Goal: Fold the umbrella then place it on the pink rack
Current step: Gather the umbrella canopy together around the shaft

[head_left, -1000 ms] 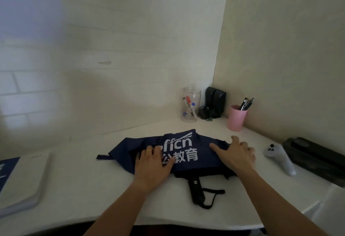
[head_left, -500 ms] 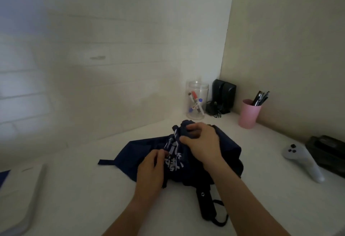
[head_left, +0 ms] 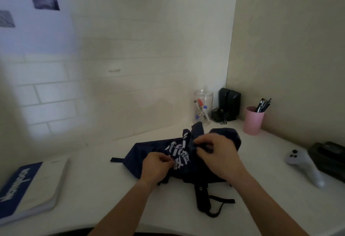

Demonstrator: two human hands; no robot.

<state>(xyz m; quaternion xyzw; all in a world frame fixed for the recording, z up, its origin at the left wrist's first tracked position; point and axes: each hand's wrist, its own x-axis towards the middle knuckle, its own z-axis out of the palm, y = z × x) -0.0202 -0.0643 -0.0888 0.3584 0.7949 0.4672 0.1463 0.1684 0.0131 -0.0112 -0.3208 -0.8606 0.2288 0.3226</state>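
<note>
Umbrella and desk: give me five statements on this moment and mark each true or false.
1. Both hands grip the umbrella fabric. True: the left hand and the right hand both pinch it.
2. The umbrella is lifted clear of the desk. False: it lies on the desk.
3. The pink cup holds pens. True.
4. The strap handle points toward the wall. False: it points toward the person.
5. The white controller lies left of the umbrella. False: it lies to the right.
</note>
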